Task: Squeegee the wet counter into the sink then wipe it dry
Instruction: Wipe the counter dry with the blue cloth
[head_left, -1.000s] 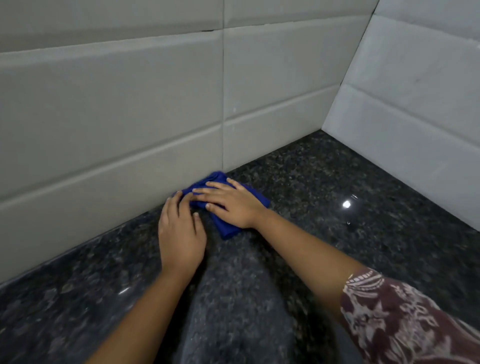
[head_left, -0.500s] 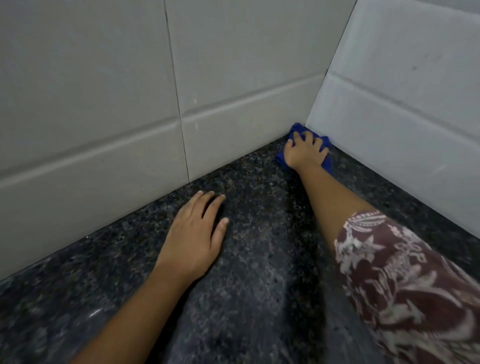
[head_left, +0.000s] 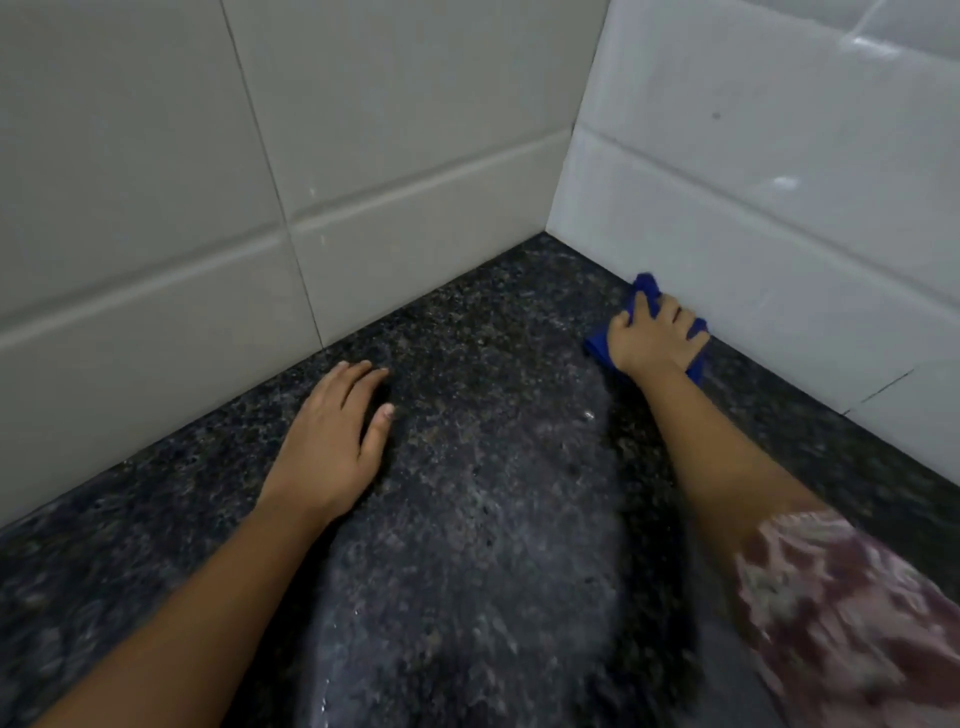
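No words, numbers, labels or brand marks can be read anywhere. The sleeve (head_left: 831, 613) carries only a pale floral pattern, blurred, with no lettering.
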